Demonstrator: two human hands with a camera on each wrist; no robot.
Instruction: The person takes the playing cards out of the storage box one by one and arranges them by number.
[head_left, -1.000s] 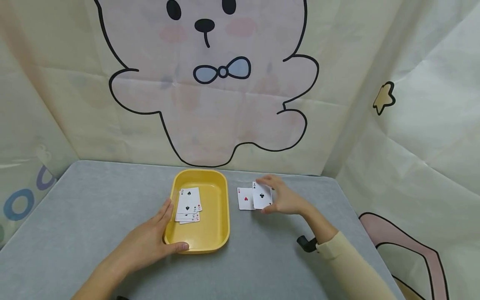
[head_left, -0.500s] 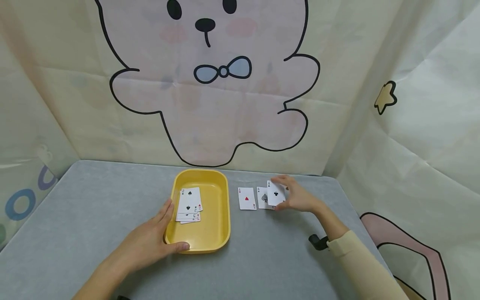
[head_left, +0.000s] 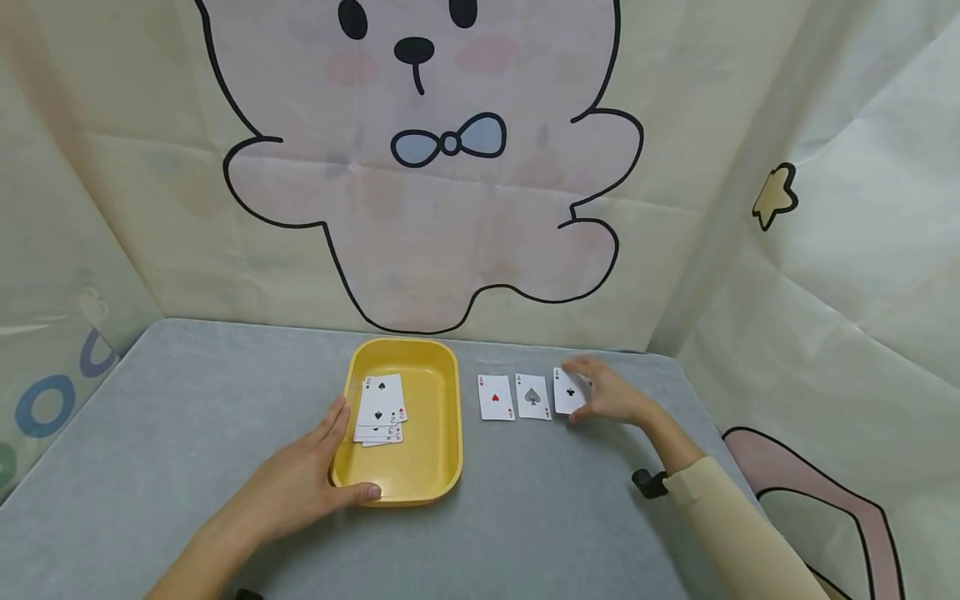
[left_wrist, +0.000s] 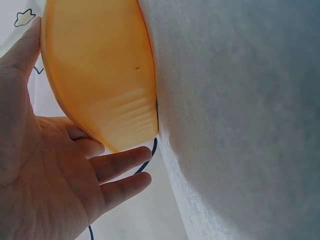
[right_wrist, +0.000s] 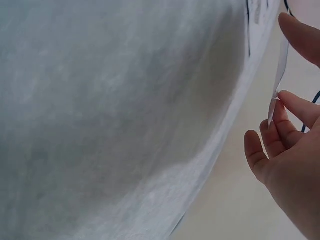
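My left hand (head_left: 303, 475) grips the near left corner of a yellow plastic tray (head_left: 432, 467), thumb over the near rim and fingers along the left side. Inside the tray lies an overlapping pile of playing cards (head_left: 381, 402), the two of spades on top. To the right of the tray, my right hand (head_left: 615, 394) holds the ace of clubs (head_left: 568, 393) between thumb and fingers. In the right wrist view this card (right_wrist: 281, 65) appears edge-on, off the tabletop. The ace of hearts (head_left: 496, 398) and ace of spades (head_left: 533, 397) lie face up in a row beside it.
A grey cloth covers the table (head_left: 510, 517). Behind it hangs a pale curtain (head_left: 697, 100) with a cartoon bear, close to the table's far edge. A black strap end (head_left: 649, 484) sticks out by my right cuff.
My right hand has carried the ace of clubs rightward and lowered it, uncovering the ace of spades next to the ace of hearts. The left hand and tray stay in place.
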